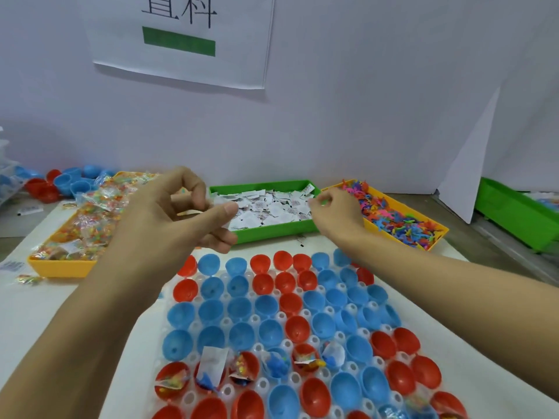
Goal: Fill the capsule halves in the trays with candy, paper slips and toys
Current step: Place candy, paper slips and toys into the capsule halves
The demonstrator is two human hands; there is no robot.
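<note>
- My left hand [181, 207] hovers at the green tray's [272, 229] left end, thumb and fingers pinched on what looks like a paper slip [190, 212].
- My right hand [335, 207] is curled between the paper slips [272, 207] and the toys [399, 219]; whether it grips anything, I cannot tell.
- Candy [87, 219] waits in the yellow tray toward the tabletop's left edge.
- Progress: only a handful of capsule halves [272, 322] near the front hold fillings; most rows sit empty, so plenty left, I judge.

Both hands [178, 207] [335, 207] outstretched, fingers pinched
</note>
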